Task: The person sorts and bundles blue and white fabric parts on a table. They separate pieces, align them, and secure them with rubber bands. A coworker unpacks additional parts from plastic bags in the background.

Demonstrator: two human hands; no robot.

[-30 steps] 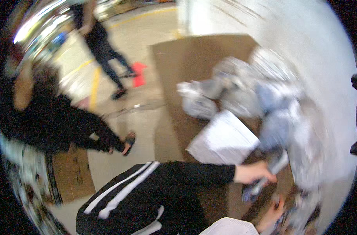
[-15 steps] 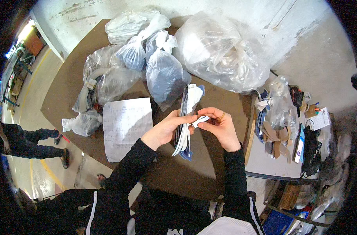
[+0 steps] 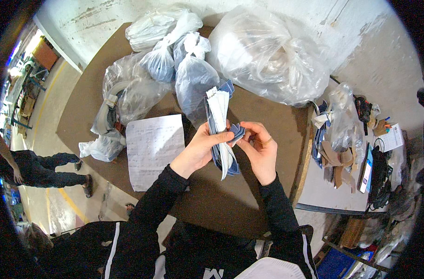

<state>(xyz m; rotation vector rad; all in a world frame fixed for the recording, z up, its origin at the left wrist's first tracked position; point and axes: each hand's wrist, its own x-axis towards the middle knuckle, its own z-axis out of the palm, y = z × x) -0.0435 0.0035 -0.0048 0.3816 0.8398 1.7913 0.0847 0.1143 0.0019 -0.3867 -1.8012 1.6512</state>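
Observation:
A bundle of long white and dark-blue fabric strips (image 3: 218, 109) stands roughly upright in front of me, above the brown table. My left hand (image 3: 198, 151) is closed around the middle of it, thumb across the front. A short folded piece of blue fabric (image 3: 238, 133) juts out from the bundle's right side. My right hand (image 3: 260, 152) pinches this piece between thumb and fingers, close to the left fingertips. Just left of my left hand lies a white sheet of paper (image 3: 155, 153) with faint writing in rows.
Knotted plastic bags (image 3: 193, 83) and a large clear bag (image 3: 272, 56) line the table's back. At left, a clear bag (image 3: 135, 95) lies by grey strips (image 3: 105, 116). A side table (image 3: 326, 193) holds scraps and a phone (image 3: 364, 174). Another person's legs (image 3: 44, 169) show at far left.
My right fingers held a small white piece; now they pinch a folded blue one. The bundle has turned, with more white strip ends fanned at its top. The whole view has shifted slightly.

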